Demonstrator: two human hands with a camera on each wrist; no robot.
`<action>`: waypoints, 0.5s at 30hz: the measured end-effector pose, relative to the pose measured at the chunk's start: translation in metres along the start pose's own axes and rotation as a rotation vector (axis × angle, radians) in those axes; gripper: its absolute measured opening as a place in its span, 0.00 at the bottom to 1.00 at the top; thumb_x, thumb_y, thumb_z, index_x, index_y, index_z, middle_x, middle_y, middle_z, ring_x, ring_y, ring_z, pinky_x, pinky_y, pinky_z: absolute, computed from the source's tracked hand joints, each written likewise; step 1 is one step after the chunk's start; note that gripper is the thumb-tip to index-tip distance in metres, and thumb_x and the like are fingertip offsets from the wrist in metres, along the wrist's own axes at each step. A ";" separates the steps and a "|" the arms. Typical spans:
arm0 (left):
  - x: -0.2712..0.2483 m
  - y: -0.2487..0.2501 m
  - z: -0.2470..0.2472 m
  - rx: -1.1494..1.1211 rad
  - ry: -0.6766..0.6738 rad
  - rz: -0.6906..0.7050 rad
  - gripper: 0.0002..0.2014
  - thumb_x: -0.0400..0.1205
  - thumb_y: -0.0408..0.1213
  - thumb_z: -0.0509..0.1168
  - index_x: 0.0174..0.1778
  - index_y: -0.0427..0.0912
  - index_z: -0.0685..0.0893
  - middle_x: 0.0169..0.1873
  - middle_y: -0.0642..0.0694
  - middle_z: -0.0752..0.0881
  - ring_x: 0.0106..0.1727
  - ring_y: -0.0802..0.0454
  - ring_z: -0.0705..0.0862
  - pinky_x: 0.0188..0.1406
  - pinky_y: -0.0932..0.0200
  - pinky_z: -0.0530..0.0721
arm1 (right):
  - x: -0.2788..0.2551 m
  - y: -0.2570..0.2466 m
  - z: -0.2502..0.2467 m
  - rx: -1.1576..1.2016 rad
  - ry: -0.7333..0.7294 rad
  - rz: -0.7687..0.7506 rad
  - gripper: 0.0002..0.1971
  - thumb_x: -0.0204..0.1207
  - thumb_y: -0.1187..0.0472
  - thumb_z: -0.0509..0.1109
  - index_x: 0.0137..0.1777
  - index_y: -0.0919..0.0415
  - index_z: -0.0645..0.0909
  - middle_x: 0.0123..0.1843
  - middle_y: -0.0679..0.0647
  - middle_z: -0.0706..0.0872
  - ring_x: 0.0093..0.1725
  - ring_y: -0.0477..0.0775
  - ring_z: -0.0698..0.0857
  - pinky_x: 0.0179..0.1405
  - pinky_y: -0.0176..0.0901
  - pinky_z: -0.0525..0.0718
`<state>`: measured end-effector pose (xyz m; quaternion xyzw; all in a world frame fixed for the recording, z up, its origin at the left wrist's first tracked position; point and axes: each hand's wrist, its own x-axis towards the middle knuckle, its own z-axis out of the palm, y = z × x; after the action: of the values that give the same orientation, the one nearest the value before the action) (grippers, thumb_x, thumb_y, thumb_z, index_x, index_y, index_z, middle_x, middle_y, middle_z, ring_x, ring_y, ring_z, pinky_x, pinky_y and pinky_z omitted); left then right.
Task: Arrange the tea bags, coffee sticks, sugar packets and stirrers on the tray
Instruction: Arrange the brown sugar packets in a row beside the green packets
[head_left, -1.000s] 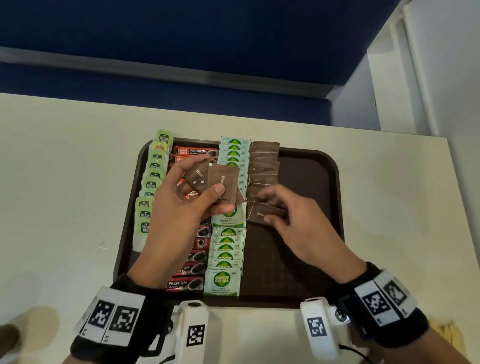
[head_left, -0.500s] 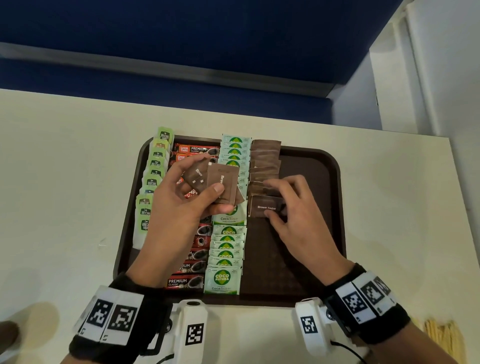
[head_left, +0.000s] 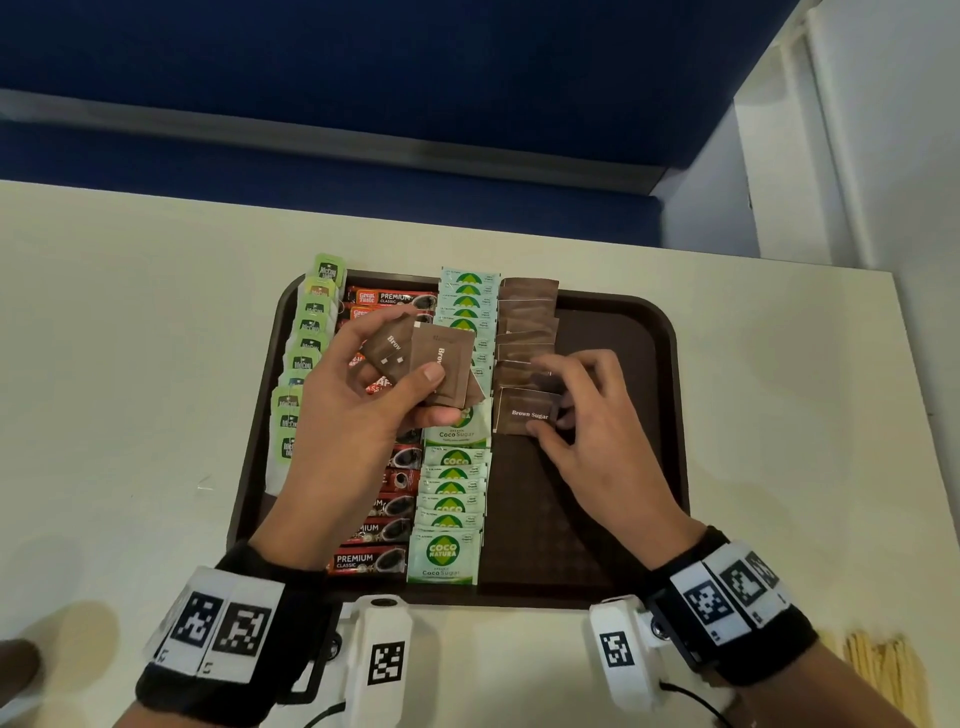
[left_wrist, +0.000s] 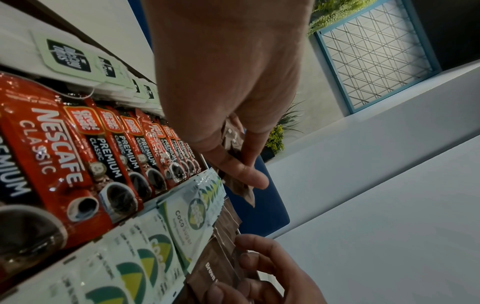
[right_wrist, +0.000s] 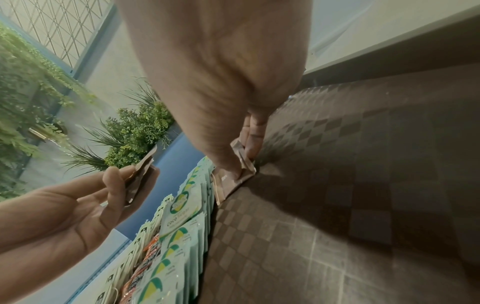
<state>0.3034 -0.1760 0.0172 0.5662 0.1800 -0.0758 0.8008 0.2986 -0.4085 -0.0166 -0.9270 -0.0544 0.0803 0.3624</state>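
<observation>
Here, left hand (head_left: 358, 410) grip clamped on brown sugar packets (head_left: 434, 364) — right hand (head_left: 587, 431) pinching one packet (head_left: 524, 413) on tray (head_left: 660, 395)

Coffee sticks (left_wrist: 85, 164) glossy foil; brown sugar packets (head_left: 527, 332) matt paper; tray (right_wrist: 363, 185) textured plastic.

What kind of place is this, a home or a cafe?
Probably a cafe or canteen: a brown serving tray of single-serve brown sugar packets, a blue bench seat behind the table, decorative potted plants.
</observation>
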 end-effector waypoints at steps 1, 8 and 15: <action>0.000 0.000 0.000 0.004 -0.001 0.001 0.26 0.82 0.21 0.75 0.73 0.48 0.86 0.63 0.44 0.92 0.57 0.38 0.97 0.40 0.53 0.97 | 0.000 0.000 0.000 0.004 0.003 0.000 0.30 0.81 0.66 0.80 0.79 0.48 0.77 0.70 0.41 0.67 0.58 0.38 0.79 0.64 0.25 0.82; -0.002 -0.003 0.003 -0.026 -0.004 -0.002 0.26 0.82 0.20 0.75 0.74 0.46 0.85 0.59 0.46 0.94 0.56 0.39 0.97 0.37 0.54 0.97 | 0.000 -0.003 -0.004 0.024 0.072 0.025 0.27 0.80 0.59 0.82 0.77 0.48 0.79 0.70 0.44 0.69 0.59 0.40 0.80 0.61 0.28 0.84; -0.008 -0.009 0.021 -0.008 -0.086 -0.024 0.27 0.80 0.21 0.78 0.74 0.46 0.86 0.60 0.43 0.94 0.53 0.36 0.97 0.33 0.54 0.96 | 0.001 -0.047 -0.017 0.691 0.050 0.261 0.15 0.80 0.47 0.79 0.63 0.50 0.88 0.55 0.50 0.93 0.53 0.51 0.92 0.48 0.42 0.91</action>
<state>0.2974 -0.1995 0.0189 0.5570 0.1527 -0.1089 0.8091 0.3012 -0.3853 0.0276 -0.7506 0.1034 0.1168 0.6420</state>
